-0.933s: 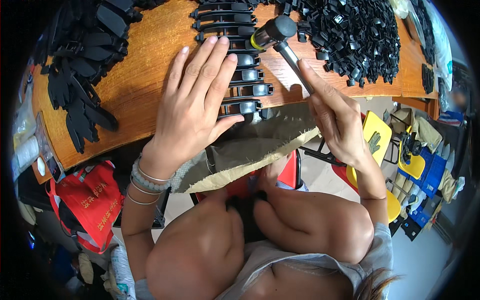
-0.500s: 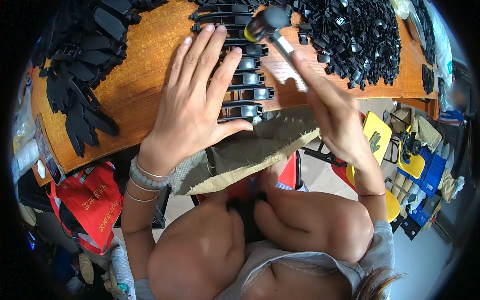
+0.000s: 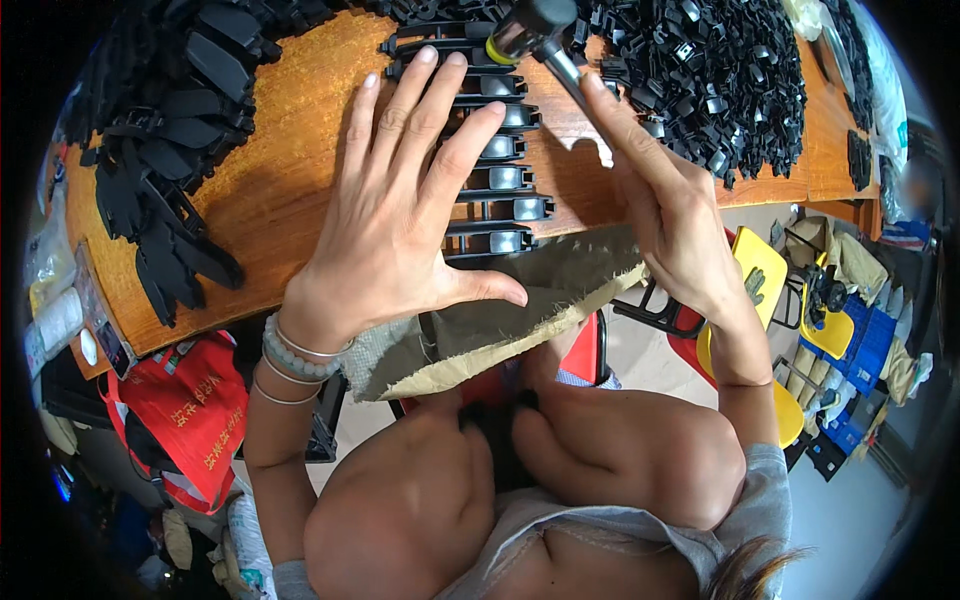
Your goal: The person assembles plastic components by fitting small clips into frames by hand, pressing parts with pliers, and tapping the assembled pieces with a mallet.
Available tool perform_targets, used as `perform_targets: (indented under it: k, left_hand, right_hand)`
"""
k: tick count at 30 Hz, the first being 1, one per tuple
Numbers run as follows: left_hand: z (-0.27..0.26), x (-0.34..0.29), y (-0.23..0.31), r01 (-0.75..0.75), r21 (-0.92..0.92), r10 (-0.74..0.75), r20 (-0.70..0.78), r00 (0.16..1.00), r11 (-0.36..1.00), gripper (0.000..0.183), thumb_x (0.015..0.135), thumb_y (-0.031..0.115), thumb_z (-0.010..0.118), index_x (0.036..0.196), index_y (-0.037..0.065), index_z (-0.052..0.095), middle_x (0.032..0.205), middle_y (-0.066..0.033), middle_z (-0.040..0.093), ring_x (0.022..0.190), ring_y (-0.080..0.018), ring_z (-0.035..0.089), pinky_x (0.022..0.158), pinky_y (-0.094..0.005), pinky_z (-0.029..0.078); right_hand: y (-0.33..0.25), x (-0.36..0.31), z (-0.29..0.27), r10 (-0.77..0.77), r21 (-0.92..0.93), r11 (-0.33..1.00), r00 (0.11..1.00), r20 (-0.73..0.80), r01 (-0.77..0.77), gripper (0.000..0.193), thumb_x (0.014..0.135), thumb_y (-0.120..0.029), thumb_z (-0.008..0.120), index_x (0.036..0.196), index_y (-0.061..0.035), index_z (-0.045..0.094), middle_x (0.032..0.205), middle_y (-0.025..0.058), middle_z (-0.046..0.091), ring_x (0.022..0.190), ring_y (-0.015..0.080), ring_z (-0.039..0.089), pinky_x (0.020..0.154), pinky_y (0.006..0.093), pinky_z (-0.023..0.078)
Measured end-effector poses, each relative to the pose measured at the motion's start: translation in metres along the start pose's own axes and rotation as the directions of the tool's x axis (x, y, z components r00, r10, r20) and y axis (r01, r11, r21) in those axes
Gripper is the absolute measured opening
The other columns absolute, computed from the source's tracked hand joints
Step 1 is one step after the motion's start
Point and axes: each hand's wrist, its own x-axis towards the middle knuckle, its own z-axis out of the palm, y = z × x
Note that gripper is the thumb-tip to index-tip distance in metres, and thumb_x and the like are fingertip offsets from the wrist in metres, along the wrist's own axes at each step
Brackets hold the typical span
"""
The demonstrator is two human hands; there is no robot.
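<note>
A column of black plastic parts (image 3: 497, 178) lies side by side on the wooden table, running away from its near edge. My left hand (image 3: 395, 205) rests over the left ends of these parts, fingers spread and thumb stretched out to the right. In my right hand (image 3: 675, 215) is a hammer (image 3: 540, 28) with a black head and a yellow-green face. The index finger lies along its handle. The hammer's face is at the right side of the parts near the far end of the column; whether it touches one I cannot tell.
A pile of small black plastic pieces (image 3: 715, 90) covers the table's far right. Longer black parts (image 3: 165, 140) are heaped at the left. A frayed tan-edged sack (image 3: 520, 335) hangs below the table edge over my lap. A red bag (image 3: 185, 405) sits at lower left, yellow stools (image 3: 760, 275) at right.
The hammer head has shifted slightly left and farther away. My left hand keeps its place on the parts, its fingers a little more spread. The whole view has drifted slightly.
</note>
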Motion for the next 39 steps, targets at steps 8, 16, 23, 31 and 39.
perform_targets:
  k: [8, 16, 23, 31, 39]
  left_hand:
    - [0.0, 0.0, 0.0, 0.002, 0.02, -0.002, 0.013, 1.0, 1.0, 0.115, 0.055, 0.073, 0.071, 0.141, 0.006, 0.035, 0.148, -0.0246, 0.029, 0.138, -0.043, 0.025, 0.111, -0.0592, 0.015]
    - [-0.002, 0.003, 0.0, -0.001, 0.02, 0.0, 0.018, 1.0, 1.0, 0.112, 0.056, 0.069, 0.073, 0.141, 0.006, 0.035, 0.148, -0.0246, 0.028, 0.138, -0.0429, 0.025, 0.112, -0.0592, 0.016]
    - [-0.002, -0.006, -0.003, 0.02, 0.014, -0.02, 0.024, 0.999, 1.0, 0.112, 0.057, 0.068, 0.073, 0.141, 0.006, 0.034, 0.149, -0.0241, 0.028, 0.139, -0.0425, 0.025, 0.112, -0.0585, 0.015]
    - [0.0, 0.002, -0.001, 0.0, 0.047, -0.001, 0.017, 1.0, 0.999, 0.109, 0.058, 0.057, 0.079, 0.141, 0.004, 0.032, 0.15, -0.0243, 0.028, 0.14, -0.043, 0.023, 0.112, -0.0594, 0.015]
    - [0.002, 0.004, 0.002, -0.031, 0.069, 0.03, 0.022, 0.999, 0.997, 0.104, 0.061, 0.055, 0.079, 0.141, 0.007, 0.033, 0.15, -0.0231, 0.027, 0.14, -0.0412, 0.023, 0.112, -0.0601, 0.014]
  right_hand:
    - [-0.011, 0.006, -0.012, 0.111, 0.181, 0.978, 0.993, -0.03, -0.104, 0.042, 0.1, -0.005, 0.04, 0.142, -0.0079, 0.044, 0.062, -0.0012, 0.045, 0.05, 0.0045, 0.036, 0.047, 0.0212, 0.032]
    - [0.002, 0.018, 0.001, -0.03, 0.055, 0.998, 0.999, -0.018, 0.031, 0.049, 0.093, 0.005, 0.048, 0.14, -0.0095, 0.046, 0.089, 0.015, 0.064, 0.062, 0.012, 0.051, 0.062, 0.0257, 0.045]
    - [-0.017, 0.008, -0.012, 0.375, 0.429, 0.851, 0.922, -0.094, -0.303, 0.042, 0.101, -0.013, 0.042, 0.143, -0.0087, 0.041, 0.068, -0.0015, 0.05, 0.05, 0.0018, 0.039, 0.044, 0.0156, 0.03]
    - [0.19, -0.053, -0.151, 0.359, -0.176, 0.716, 0.572, -0.738, -0.675, 0.046, 0.089, -0.017, 0.06, 0.133, -0.0065, 0.053, 0.069, 0.0058, 0.058, 0.058, 0.0091, 0.05, 0.054, 0.027, 0.044]
    - [0.293, -0.088, -0.199, 0.506, -0.303, 0.413, 0.493, -0.708, -0.859, 0.04, 0.083, -0.024, 0.056, 0.12, -0.011, 0.064, 0.096, 0.0269, 0.065, 0.094, 0.0404, 0.064, 0.085, 0.0441, 0.049]
